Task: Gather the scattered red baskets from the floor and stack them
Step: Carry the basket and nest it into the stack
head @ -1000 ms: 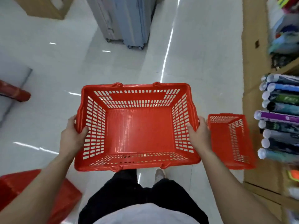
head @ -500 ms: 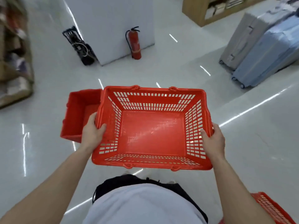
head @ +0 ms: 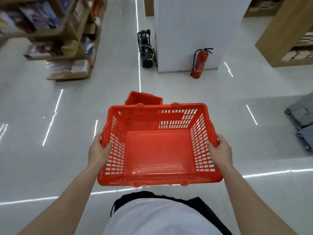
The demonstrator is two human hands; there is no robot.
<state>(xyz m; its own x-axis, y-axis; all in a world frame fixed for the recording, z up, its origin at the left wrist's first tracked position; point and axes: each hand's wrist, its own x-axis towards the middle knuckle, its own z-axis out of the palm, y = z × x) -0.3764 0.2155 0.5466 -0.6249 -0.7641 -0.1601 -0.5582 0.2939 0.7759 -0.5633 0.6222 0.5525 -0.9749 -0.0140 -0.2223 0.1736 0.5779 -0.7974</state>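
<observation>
I carry a red slotted basket [head: 159,150] level in front of my waist, and it holds nothing. My left hand [head: 99,150] grips its left rim, thumb hooked inside the wall. My right hand [head: 220,150] grips the right rim the same way. A second red basket [head: 144,98] stands on the white floor just beyond the carried one; only its far upper part shows above the carried basket's back rim.
A white pillar [head: 194,34] rises ahead, with a red fire extinguisher [head: 199,64] and a black machine [head: 146,50] at its base. Wooden shelves [head: 67,41] stand at the left, another shelf unit [head: 291,34] at the right. Grey and blue suitcases [head: 303,124] sit at the right edge.
I have turned left with the basket held in both hands. The basket on the floor, at my left half a second ago, now lies straight ahead behind the carried one. The suitcases have slid to the right edge.
</observation>
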